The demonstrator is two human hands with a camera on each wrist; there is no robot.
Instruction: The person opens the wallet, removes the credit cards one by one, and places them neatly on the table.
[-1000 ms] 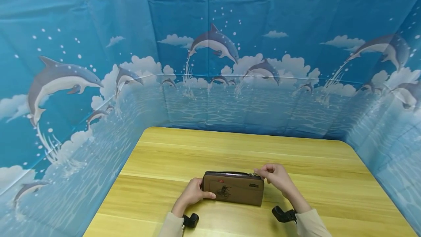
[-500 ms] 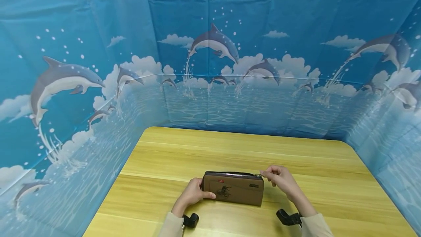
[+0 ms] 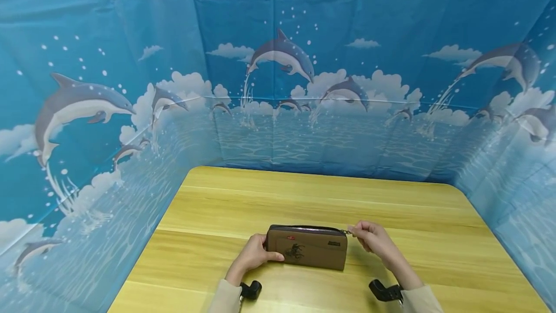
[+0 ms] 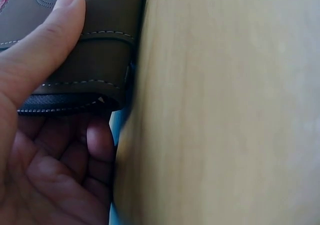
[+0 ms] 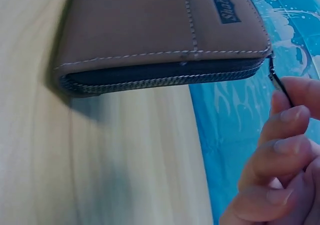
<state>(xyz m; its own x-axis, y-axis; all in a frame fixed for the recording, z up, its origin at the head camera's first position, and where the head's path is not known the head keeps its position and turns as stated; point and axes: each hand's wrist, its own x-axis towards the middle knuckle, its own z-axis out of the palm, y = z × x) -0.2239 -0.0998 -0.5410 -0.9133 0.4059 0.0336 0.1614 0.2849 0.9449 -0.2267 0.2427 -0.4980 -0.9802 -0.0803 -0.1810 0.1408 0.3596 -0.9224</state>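
Note:
A brown zip-around wallet (image 3: 306,248) stands on its long edge near the front of the wooden table (image 3: 304,197), with a dark emblem on its near face. My left hand (image 3: 256,254) grips its left end, thumb (image 4: 47,50) across the face and fingers behind the wallet (image 4: 95,60). My right hand (image 3: 369,238) is at the wallet's upper right corner and pinches the metal zipper pull (image 5: 278,85), which sticks out from the corner of the wallet (image 5: 165,30). The zip teeth look closed along the edge.
Blue dolphin-print sheeting (image 3: 278,86) walls in the table at the back and on both sides. Black wrist-camera mounts (image 3: 251,290) show near the front edge below each hand. Bare tabletop stretches behind the wallet.
My right hand has slid a little to the right and down, from over the wallet's top right corner to just past it. The wallet and left hand have hardly moved.

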